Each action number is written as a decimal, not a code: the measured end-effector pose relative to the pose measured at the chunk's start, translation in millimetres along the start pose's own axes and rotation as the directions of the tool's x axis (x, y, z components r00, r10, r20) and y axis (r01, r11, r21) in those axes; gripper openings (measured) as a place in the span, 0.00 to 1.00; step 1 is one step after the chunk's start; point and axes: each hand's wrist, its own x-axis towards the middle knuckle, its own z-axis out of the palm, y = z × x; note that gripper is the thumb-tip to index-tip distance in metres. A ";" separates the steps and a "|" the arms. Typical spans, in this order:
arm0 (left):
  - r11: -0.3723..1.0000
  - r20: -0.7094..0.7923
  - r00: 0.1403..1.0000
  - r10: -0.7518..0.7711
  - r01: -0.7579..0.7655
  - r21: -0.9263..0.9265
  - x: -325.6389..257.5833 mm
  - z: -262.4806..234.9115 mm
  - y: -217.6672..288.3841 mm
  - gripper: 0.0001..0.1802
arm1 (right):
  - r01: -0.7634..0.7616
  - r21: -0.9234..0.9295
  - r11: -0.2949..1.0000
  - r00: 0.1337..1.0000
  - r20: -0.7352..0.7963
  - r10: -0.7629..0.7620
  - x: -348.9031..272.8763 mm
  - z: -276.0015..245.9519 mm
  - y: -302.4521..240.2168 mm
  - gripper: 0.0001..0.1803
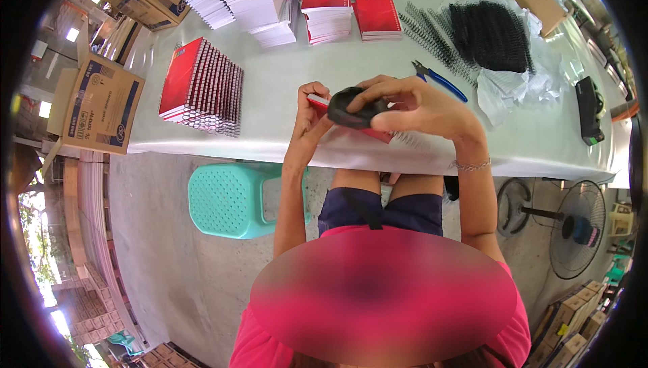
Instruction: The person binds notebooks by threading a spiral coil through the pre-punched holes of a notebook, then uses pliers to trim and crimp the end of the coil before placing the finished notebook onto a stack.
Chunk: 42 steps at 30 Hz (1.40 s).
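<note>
Scanning from the left of the frame, I see a cardboard box [101, 104], then a fanned stack of red notebooks [202, 88] on the white table [283, 71], with a teal plastic stool [233, 199] below it. At the centre, my left hand [312, 108] is closed around the near end of a red notebook [368, 133] lying at the table's front edge, and my right hand [412, 104] curls over a dark rounded object [351, 108] pressed against it; I cannot tell what that object is. Blue-handled pliers [439, 81] lie just right of the hands, with black wire coils [482, 34] in the upper right. My worry is that the notebook overhangs the edge, so a slack left-hand hold could let it slide off, and the coil end could snag a fingertip.
</note>
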 end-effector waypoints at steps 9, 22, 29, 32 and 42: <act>0.999 -0.014 1.000 -0.020 0.019 -0.048 0.3 -1.6 2.8 0.14 | -0.129 -0.032 0.991 0.991 0.016 0.130 9.3 -6.0 6.0 0.22; 1.000 -0.030 0.999 -0.018 0.017 -0.010 4.4 -5.6 3.6 0.23 | -0.218 0.218 0.951 0.974 -0.009 0.226 15.2 -17.1 19.9 0.20; 0.993 -0.031 0.998 -0.056 0.053 -0.102 5.1 -1.7 7.2 0.26 | -0.074 -0.237 0.969 0.994 -0.090 0.054 14.1 -1.5 22.6 0.19; 0.991 -0.037 0.996 -0.085 0.081 -0.108 1.5 0.9 7.1 0.27 | -0.056 -0.055 0.997 0.997 -0.055 0.052 11.8 2.9 21.3 0.19; 0.986 -0.050 0.995 -0.086 0.078 -0.149 2.2 0.6 8.1 0.29 | -0.136 -0.376 0.917 0.979 -0.191 0.067 17.5 -0.3 24.0 0.23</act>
